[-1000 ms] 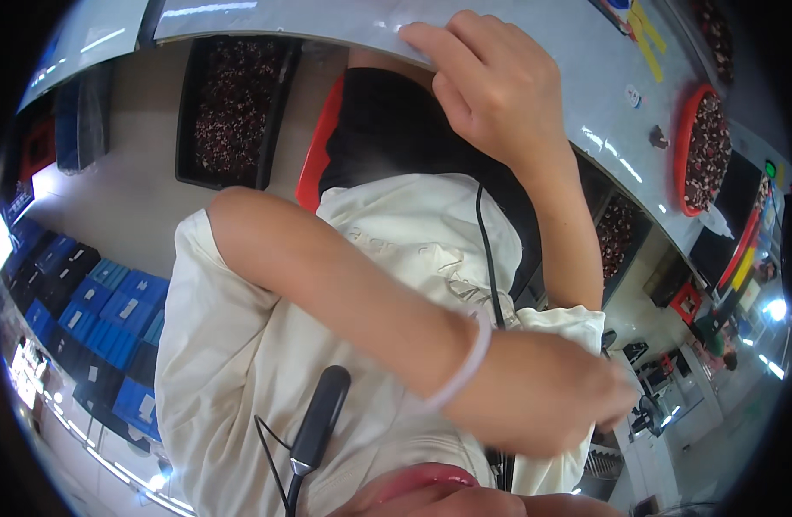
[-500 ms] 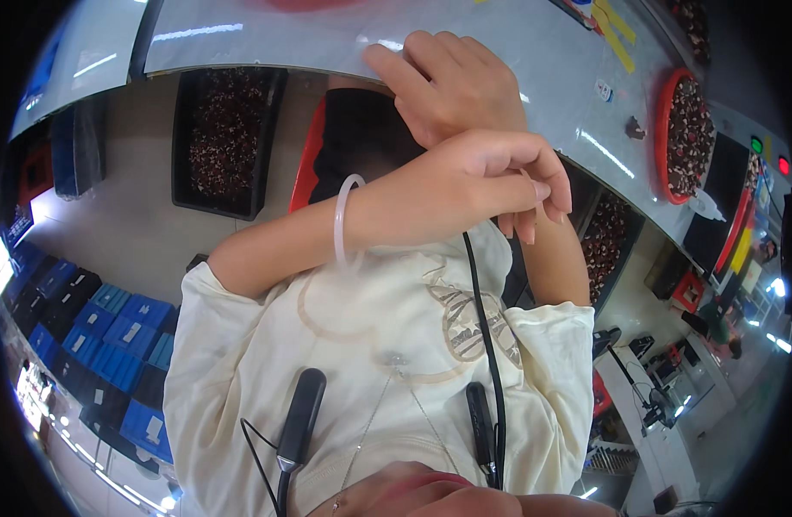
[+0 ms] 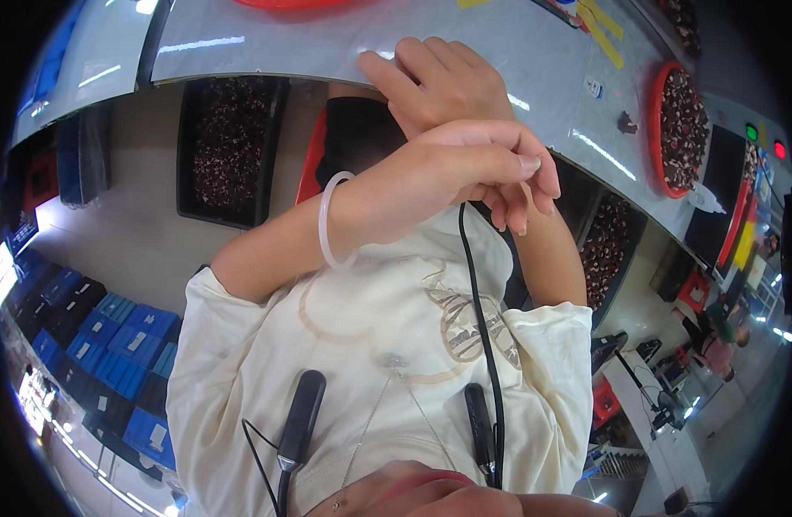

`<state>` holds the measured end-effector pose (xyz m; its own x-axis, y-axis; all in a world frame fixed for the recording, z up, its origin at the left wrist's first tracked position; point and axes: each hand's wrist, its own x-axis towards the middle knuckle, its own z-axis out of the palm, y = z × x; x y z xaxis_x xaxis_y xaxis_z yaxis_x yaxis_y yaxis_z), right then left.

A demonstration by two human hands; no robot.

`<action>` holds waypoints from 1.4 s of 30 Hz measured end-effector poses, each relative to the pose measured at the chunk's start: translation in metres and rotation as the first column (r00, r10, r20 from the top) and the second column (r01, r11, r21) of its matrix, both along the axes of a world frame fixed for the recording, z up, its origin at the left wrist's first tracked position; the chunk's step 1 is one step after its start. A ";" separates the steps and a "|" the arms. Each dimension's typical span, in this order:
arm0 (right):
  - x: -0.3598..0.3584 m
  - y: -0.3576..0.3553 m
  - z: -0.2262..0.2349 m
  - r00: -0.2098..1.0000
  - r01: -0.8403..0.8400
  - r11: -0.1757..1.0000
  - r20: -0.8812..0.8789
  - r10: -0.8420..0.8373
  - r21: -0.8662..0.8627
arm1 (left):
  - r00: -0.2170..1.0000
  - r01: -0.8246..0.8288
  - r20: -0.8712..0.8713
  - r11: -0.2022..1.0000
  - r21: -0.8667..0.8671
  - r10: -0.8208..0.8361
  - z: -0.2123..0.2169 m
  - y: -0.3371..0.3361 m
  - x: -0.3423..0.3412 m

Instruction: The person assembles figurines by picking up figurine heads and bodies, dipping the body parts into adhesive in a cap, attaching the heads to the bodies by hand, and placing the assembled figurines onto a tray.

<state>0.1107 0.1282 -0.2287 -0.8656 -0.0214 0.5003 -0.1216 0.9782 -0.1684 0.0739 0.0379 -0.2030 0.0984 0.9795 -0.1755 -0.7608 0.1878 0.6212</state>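
My two forearms cross in front of my cream shirt [image 3: 396, 319]. My left hand [image 3: 491, 164] lies across my right wrist, its fingers loosely bent and hanging past it with nothing visible in them. A pale bangle [image 3: 325, 220] circles the left forearm. Beyond it, my right hand [image 3: 448, 82] is back up at the near edge of the grey worktable [image 3: 284, 43]; its fingers are loosely bent, one stretched out to the left. No object shows in it, though its palm is hidden.
A red basin [image 3: 654, 129] of small dark-red and white pieces stands at the table's right, beside a small dark piece [image 3: 626, 122]. Below the table is a black crate [image 3: 182, 159] of similar pieces. Blue bins [image 3: 142, 345] are stacked at left. A black cable [image 3: 475, 284] hangs over my shirt.
The left hand and its bangle have shifted slightly left, the hand also a little up over the right wrist. The right hand stays at the table edge. The whole view has tilted slightly.
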 end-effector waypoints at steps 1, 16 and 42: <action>0.000 -0.001 0.001 1.000 -0.005 1.000 0.023 0.005 -0.022 | 1.000 -0.001 0.028 1.000 0.001 0.001 -0.002 0.000 0.000; 0.005 0.013 -0.007 0.989 -0.120 0.989 0.081 0.127 -0.081 | 0.956 0.098 0.281 0.995 -0.011 -0.091 0.004 -0.002 -0.013; 0.005 0.013 -0.002 0.979 -0.118 0.984 0.149 0.138 -0.133 | 0.958 0.120 0.265 0.993 -0.022 -0.110 0.004 0.002 -0.013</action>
<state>0.1159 0.1414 -0.2309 -0.9275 -0.0840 0.3644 -0.2071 0.9267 -0.3135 0.0614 0.0402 -0.1994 0.2578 0.9521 -0.1642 -0.8681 0.3029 0.3933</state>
